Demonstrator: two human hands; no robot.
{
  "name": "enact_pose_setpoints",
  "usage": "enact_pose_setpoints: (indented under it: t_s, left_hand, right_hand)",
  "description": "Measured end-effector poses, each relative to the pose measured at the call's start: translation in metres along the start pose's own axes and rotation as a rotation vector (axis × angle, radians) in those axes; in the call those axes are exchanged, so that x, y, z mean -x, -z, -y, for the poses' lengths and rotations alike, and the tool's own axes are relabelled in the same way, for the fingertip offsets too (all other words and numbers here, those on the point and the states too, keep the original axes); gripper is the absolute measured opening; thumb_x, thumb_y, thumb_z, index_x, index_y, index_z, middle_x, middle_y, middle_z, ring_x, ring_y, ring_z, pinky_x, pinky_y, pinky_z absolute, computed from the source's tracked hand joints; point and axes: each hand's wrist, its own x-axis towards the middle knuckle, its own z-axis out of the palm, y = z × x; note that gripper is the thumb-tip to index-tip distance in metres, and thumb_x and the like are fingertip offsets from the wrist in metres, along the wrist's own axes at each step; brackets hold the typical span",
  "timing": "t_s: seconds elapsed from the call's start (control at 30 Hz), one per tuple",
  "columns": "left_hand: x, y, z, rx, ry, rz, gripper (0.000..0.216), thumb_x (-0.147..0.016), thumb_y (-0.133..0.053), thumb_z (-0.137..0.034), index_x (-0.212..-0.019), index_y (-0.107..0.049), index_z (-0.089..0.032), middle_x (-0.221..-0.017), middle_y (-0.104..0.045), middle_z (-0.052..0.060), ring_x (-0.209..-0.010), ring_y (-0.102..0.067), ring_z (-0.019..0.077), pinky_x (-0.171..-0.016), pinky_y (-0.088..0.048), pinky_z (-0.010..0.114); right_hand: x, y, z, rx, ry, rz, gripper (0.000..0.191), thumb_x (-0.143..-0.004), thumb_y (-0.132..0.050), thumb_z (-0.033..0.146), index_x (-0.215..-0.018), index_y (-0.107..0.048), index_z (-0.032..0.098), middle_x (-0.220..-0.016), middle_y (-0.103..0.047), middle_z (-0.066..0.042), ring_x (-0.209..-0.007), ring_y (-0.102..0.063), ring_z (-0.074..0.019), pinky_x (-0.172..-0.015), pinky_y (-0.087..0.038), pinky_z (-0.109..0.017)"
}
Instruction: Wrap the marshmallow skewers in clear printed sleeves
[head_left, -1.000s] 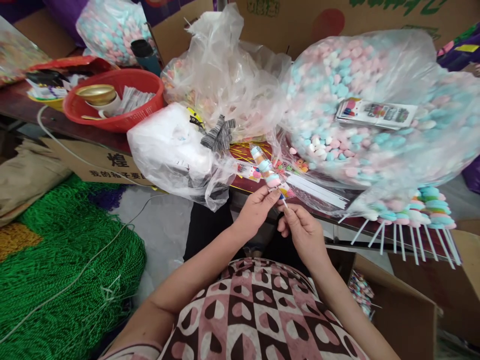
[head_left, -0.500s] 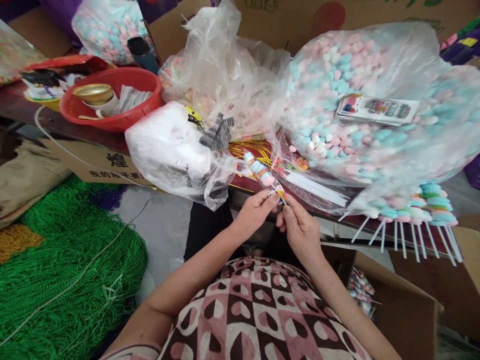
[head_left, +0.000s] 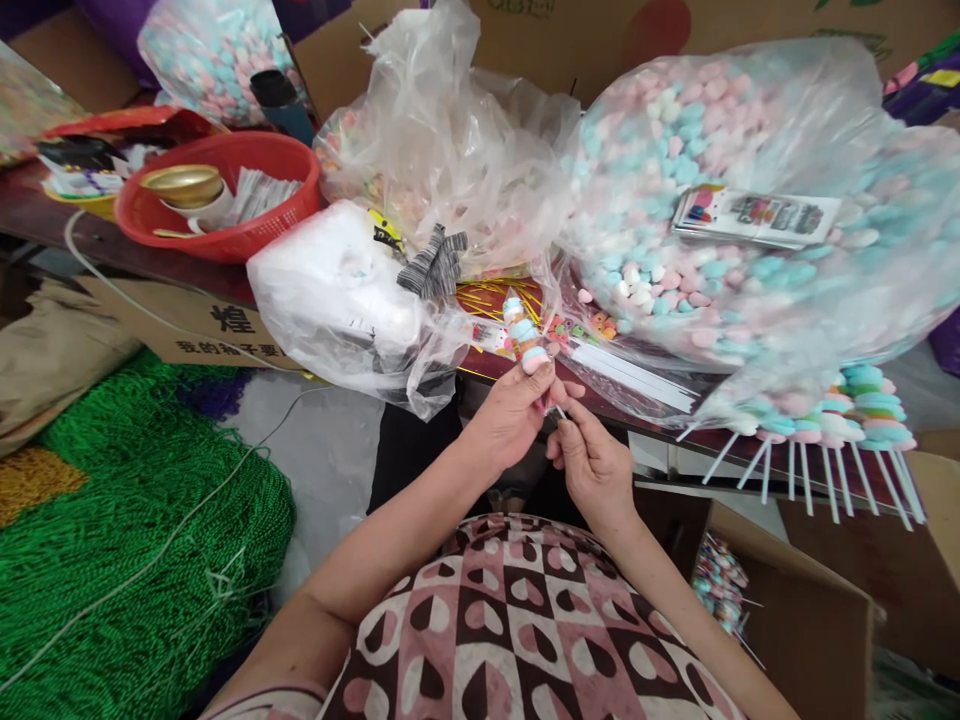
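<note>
My left hand [head_left: 511,410] is closed around a marshmallow skewer [head_left: 523,335] with pink, blue and white pieces, wrapped in clear film and held upright at the table's front edge. My right hand [head_left: 592,465] pinches the lower end of the skewer's stick just below the left hand. Both hands hover in front of my lap, over a patterned pink and brown garment.
A big clear bag of pink and blue marshmallows [head_left: 750,200] fills the right of the table, with a card pack [head_left: 754,215] on it. Finished skewers [head_left: 832,430] overhang the edge. A red basket [head_left: 225,190], crumpled bags [head_left: 352,290], a cardboard box [head_left: 795,610] and green cord [head_left: 127,540] surround me.
The skewer has swung from a leftward tilt to nearly upright. My left hand has wrapped higher round it, and my right hand has dropped slightly along the stick.
</note>
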Motion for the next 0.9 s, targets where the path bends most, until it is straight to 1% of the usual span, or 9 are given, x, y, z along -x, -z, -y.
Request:
enact_pose_setpoints:
  t_s: [0.1,0.2,0.33,0.4,0.5,0.6,0.67,0.77,0.9]
  left_hand:
    - [0.003,0.0,0.004,-0.017,0.033,0.018,0.042,-0.074,-0.077,-0.035,-0.109,-0.06,-0.018,-0.055,-0.05,-0.005,-0.072,-0.067,0.0204,-0.04,-0.041,0.021]
    - [0.005,0.003,0.007,-0.034,0.073,0.035,0.046,-0.076,-0.075,-0.038,-0.113,-0.059,-0.016,-0.055,-0.048,-0.005,-0.068,-0.065,0.0196,-0.035,-0.036,0.021]
    - [0.004,0.01,0.009,-0.079,0.063,0.039,0.033,-0.078,-0.072,-0.042,-0.095,-0.063,-0.014,-0.053,-0.049,-0.004,-0.066,-0.063,0.0165,-0.049,-0.045,0.023]
    - [0.005,0.012,0.009,-0.112,0.052,0.055,0.032,-0.077,-0.074,-0.043,-0.082,-0.06,-0.014,-0.051,-0.048,-0.005,-0.065,-0.062,0.0144,-0.064,-0.05,0.025]
    - [0.009,0.01,0.013,-0.129,0.216,0.24,0.038,-0.075,-0.075,-0.047,-0.076,-0.055,-0.015,-0.048,-0.041,-0.008,-0.053,-0.055,0.0103,-0.074,-0.051,0.031]
    - [0.015,0.005,0.022,-0.107,0.414,0.486,0.044,-0.075,-0.072,-0.055,-0.072,-0.05,-0.017,-0.048,-0.034,-0.01,-0.042,-0.043,0.0078,-0.064,-0.051,0.032]
    - [0.018,0.005,0.026,-0.141,0.45,0.548,0.046,-0.075,-0.068,-0.059,-0.071,-0.048,-0.018,-0.049,-0.032,-0.011,-0.04,-0.036,0.0067,-0.057,-0.048,0.029]
    - [0.019,0.007,0.024,-0.391,0.335,0.456,0.043,-0.08,-0.06,-0.06,-0.074,-0.048,-0.02,-0.049,-0.032,-0.01,-0.041,-0.034,0.0079,-0.058,-0.047,0.029]
    - [0.016,0.01,0.014,-0.999,-0.038,0.099,0.021,-0.086,-0.059,-0.042,-0.087,-0.057,-0.022,-0.062,-0.053,-0.002,-0.06,-0.054,0.016,-0.071,-0.045,0.03]
  right_hand:
    - [0.003,-0.006,-0.003,-0.059,-0.037,-0.009,0.03,-0.098,-0.045,0.038,-0.116,-0.061,0.02,-0.061,-0.059,0.003,-0.048,-0.053,-0.0109,-0.05,-0.048,-0.024]
    - [0.004,-0.006,-0.005,-0.128,-0.068,0.007,0.027,-0.098,-0.045,0.04,-0.113,-0.058,0.021,-0.063,-0.059,0.004,-0.049,-0.055,-0.0109,-0.05,-0.049,-0.025]
    - [-0.004,0.019,-0.006,-0.159,-0.088,0.185,0.026,-0.095,-0.053,0.042,-0.102,-0.066,0.021,-0.064,-0.064,0.001,-0.053,-0.06,-0.0125,-0.054,-0.052,-0.026]
    - [-0.013,0.036,-0.006,-0.182,-0.097,0.138,0.025,-0.093,-0.057,0.042,-0.093,-0.071,0.021,-0.07,-0.069,-0.001,-0.061,-0.063,-0.0136,-0.061,-0.054,-0.027]
    - [-0.027,0.052,-0.004,-0.373,-0.148,-0.019,0.028,-0.088,-0.064,0.043,-0.109,-0.07,0.025,-0.091,-0.074,-0.004,-0.078,-0.068,-0.0167,-0.075,-0.056,-0.032]
    - [-0.035,0.049,0.001,-0.633,-0.266,0.17,0.053,-0.079,-0.071,0.049,-0.127,-0.062,0.028,-0.108,-0.074,-0.007,-0.092,-0.07,-0.0238,-0.083,-0.057,-0.041]
    - [-0.036,0.041,0.003,-0.742,-0.33,0.255,0.058,-0.077,-0.072,0.051,-0.129,-0.06,0.028,-0.1,-0.075,-0.006,-0.091,-0.071,-0.0262,-0.082,-0.057,-0.044]
    - [-0.035,0.025,0.004,-0.763,-0.335,0.138,0.048,-0.076,-0.075,0.045,-0.119,-0.064,0.028,-0.085,-0.074,-0.003,-0.089,-0.071,-0.0248,-0.083,-0.057,-0.042]
    - [-0.034,0.007,0.006,-0.684,-0.254,-0.147,0.038,-0.075,-0.078,0.035,-0.11,-0.065,0.026,-0.084,-0.074,-0.001,-0.086,-0.07,-0.0201,-0.085,-0.056,-0.038]
